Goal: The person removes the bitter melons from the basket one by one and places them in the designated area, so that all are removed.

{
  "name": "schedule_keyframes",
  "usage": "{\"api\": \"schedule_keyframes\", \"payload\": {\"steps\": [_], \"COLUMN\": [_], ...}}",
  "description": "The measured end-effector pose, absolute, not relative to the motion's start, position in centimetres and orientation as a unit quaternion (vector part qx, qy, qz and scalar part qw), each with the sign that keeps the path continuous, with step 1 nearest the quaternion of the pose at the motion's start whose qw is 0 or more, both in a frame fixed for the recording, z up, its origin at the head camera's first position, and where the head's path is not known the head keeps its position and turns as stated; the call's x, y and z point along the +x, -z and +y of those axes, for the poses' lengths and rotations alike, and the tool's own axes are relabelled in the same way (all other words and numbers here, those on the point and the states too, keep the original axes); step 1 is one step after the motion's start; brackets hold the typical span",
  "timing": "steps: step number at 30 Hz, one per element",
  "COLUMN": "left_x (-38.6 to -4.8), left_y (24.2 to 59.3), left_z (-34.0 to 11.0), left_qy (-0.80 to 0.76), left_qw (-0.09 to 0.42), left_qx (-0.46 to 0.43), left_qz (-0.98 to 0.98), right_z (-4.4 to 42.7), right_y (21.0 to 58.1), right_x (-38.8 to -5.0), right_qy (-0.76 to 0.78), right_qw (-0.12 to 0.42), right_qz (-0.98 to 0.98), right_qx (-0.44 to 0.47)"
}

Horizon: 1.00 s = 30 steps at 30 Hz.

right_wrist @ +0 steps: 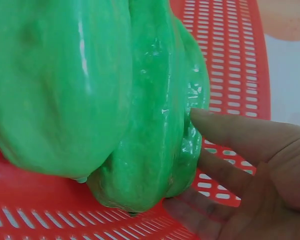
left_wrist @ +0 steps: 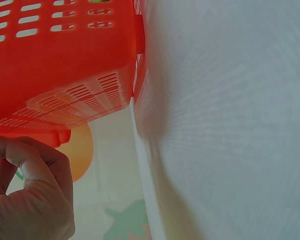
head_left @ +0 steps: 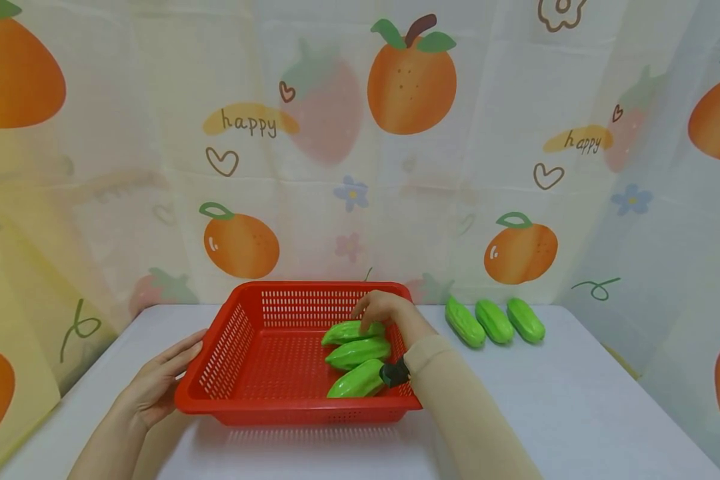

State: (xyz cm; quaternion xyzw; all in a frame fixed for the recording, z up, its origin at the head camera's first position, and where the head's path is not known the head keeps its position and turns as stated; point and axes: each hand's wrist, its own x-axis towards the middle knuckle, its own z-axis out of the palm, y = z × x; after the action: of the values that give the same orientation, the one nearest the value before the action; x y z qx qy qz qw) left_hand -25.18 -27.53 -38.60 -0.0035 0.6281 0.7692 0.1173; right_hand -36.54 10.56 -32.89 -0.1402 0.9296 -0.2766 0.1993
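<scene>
A red plastic basket point(head_left: 258, 404) with slotted walls stands on the white table. My left hand point(head_left: 156, 383) holds its left rim; in the left wrist view the curled fingers of the left hand point(left_wrist: 35, 190) meet the rim. Three glossy green ridged gourds lie in a column along the basket's right side: a far one point(head_left: 342, 333), a middle one point(head_left: 358, 353) and a near one point(head_left: 357, 380). Reaching over the right wall, my right hand point(head_left: 384, 310) grips the far gourd by its right end. In the right wrist view its thumb rests on that gourd point(right_wrist: 196, 85), fingers partly hidden behind.
Three more green gourds point(head_left: 495, 321) lie side by side on the table point(head_left: 552, 400), right of the basket. A fruit-print curtain point(head_left: 348, 167) hangs behind the table. A dark band point(head_left: 396, 372) on my right wrist overlaps the near gourd's end.
</scene>
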Motion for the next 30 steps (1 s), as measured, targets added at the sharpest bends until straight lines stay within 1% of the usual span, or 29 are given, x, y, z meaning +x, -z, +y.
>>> {"api": "schedule_keyframes", "payload": {"steps": [12, 17, 23, 30], "left_x": [-25.14, -25.12, -25.14, -25.09], "left_y": [38.60, 38.62, 38.67, 38.62], "left_z": [-27.52, -27.56, -27.63, -27.59], "left_qy": [-0.766, -0.765, -0.767, -0.765], "left_qw": [0.116, 0.117, 0.115, 0.115], "left_qx": [-0.012, -0.005, 0.007, 0.005], "left_qz": [0.632, 0.633, 0.631, 0.633], "right_z": [10.61, 10.62, 10.79, 10.76], "right_y": [33.32, 33.08, 33.29, 33.06], "right_x": [-36.33, -36.26, -37.04, -36.43], "right_qy": [0.233, 0.241, 0.243, 0.255], "right_qw": [0.199, 0.217, 0.235, 0.222], "right_qz": [0.935, 0.930, 0.926, 0.930], "right_qx": [-0.180, -0.170, -0.169, -0.143]}}
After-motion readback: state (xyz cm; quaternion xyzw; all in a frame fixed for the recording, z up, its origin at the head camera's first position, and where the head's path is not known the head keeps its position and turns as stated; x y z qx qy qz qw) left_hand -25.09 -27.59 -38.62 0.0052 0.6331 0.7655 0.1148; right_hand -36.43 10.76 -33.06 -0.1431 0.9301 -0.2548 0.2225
